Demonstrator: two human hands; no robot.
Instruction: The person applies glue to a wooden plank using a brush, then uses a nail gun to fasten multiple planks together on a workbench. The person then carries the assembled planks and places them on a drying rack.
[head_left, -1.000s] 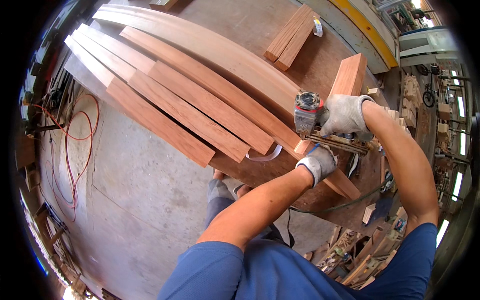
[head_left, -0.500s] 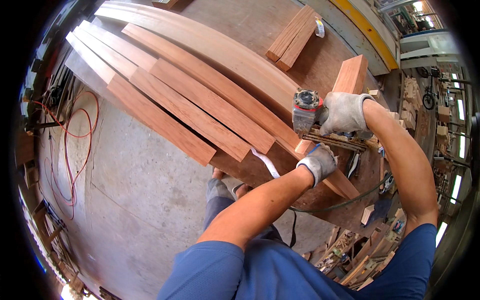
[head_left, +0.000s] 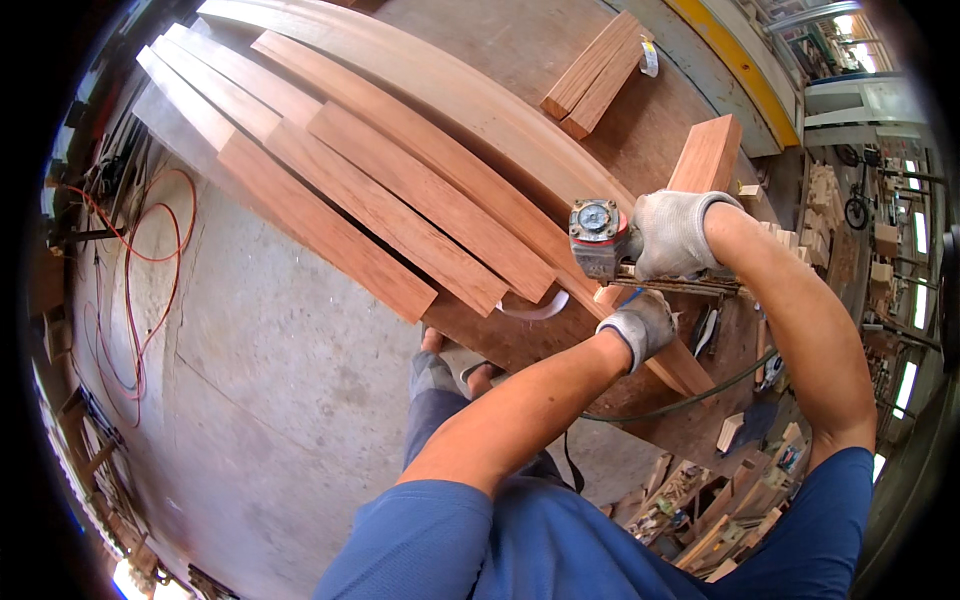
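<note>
My gloved right hand is wrapped round the handle of a nail gun, its round capped head pointing up and its red-ringed body over a long wooden plank. Just below it, my gloved left hand closes on a small wood block against the narrow plank; the fingertips are mostly hidden. A thin blue strip shows at the block, too small to name. The gun's nose is hidden behind its body and my hands. A dark green hose curves past the plank's near end.
Long reddish boards lie side by side to the left. A white strip curls at their ends. Two short beams and another beam lie farther off. Wood offcuts fill the lower right; an orange hose coils on the floor.
The nail gun has shifted a little left and tipped so its cap faces up more. My right hand moved with it; my left hand stays almost in place. The white strip has curled up.
</note>
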